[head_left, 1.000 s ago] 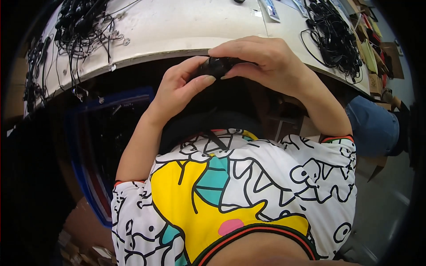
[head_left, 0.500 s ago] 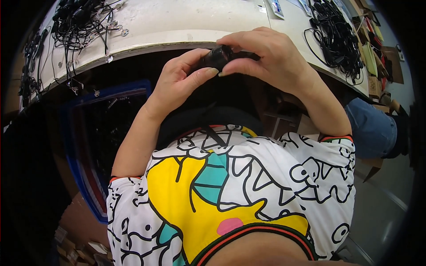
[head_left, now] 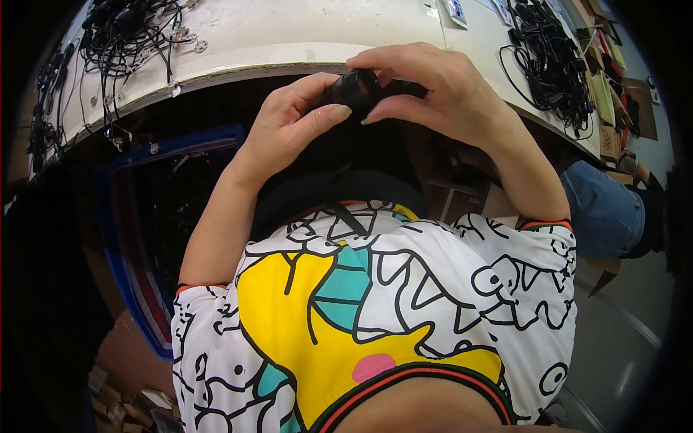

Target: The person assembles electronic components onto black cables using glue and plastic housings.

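A black cylindrical part [head_left: 361, 86] is held just past the near edge of the table, with a narrower dark stem reaching right from it. My left hand [head_left: 292, 119] is closed around its left end, thumb below and index finger above. My right hand [head_left: 440, 90] curls round the other side. Its index finger lies over the top of the part, while its thumb stands a little off the body, below the stem. The right hand's other fingers are partly hidden behind it, and what kind of part it is I cannot tell.
Tangled black cables with small clear pieces [head_left: 130, 43] hang over the white table [head_left: 289, 32] at left. Another black cable heap [head_left: 552, 72] lies at right, near small packets [head_left: 455, 13]. A blue-rimmed bin [head_left: 119, 238] stands below left; another person's jeans [head_left: 603, 206] show at right.
The right thumb has come slightly away from the black part. The part is turned a little, and the left hand has shifted slightly left. Both hands stay around it.
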Demonstrator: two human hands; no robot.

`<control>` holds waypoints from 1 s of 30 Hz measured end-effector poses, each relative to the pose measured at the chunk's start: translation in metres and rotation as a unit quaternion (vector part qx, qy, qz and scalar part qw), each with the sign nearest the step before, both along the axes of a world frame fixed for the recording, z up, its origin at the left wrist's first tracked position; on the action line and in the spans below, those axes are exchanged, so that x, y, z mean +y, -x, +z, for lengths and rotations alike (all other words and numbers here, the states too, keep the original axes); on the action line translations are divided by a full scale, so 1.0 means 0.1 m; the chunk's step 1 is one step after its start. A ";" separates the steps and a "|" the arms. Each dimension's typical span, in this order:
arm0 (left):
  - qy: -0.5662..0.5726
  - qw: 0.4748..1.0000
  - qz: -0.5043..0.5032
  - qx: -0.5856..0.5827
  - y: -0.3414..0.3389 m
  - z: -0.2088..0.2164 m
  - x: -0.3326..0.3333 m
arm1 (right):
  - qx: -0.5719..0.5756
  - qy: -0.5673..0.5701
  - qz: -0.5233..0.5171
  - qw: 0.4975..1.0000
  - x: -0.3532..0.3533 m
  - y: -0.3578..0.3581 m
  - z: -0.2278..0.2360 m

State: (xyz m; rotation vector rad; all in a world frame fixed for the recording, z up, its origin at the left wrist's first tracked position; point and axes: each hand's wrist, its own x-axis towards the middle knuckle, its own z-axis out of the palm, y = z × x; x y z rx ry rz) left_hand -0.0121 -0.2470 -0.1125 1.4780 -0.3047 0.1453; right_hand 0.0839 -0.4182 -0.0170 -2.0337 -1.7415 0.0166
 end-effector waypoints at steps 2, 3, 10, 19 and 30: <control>-0.001 1.000 0.007 -0.004 0.00 0.00 -0.01 | 0.007 0.011 -0.019 1.000 -0.01 -0.01 -0.03; -0.002 1.000 0.004 -0.005 -0.01 0.00 -0.01 | 0.024 -0.014 -0.008 1.000 -0.01 -0.02 -0.04; 0.024 0.999 -0.014 0.022 -0.03 0.00 -0.01 | 0.013 -0.034 -0.001 0.999 0.00 -0.07 -0.04; -0.009 1.000 0.002 0.021 -0.04 -0.02 -0.02 | -0.029 -0.043 -0.034 0.998 0.02 -0.04 -0.05; -0.001 1.000 0.011 -0.009 -0.05 -0.02 -0.06 | 0.005 -0.019 -0.074 0.997 0.01 0.00 -0.02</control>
